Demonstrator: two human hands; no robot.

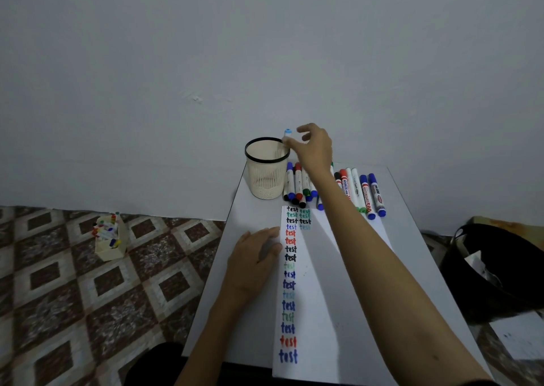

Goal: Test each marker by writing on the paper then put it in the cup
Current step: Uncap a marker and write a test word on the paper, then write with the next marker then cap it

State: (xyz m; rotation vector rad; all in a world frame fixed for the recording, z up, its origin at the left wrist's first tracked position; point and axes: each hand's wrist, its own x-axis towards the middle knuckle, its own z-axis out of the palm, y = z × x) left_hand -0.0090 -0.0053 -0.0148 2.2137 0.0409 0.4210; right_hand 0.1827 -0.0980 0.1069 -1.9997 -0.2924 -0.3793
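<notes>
Head view: at frame centre, the right hand (313,148) pinches a light-blue-capped marker (287,134) upright at the right rim of the cream mesh cup (266,176). The left hand (254,260) lies flat, fingers spread, on the left edge of the paper (318,312), which carries columns of coloured "test" words. A row of markers (362,192) lies right of the cup, on the grey table (412,238). A box of pens (109,238) sits on the tiled floor (73,297), lower left.
</notes>
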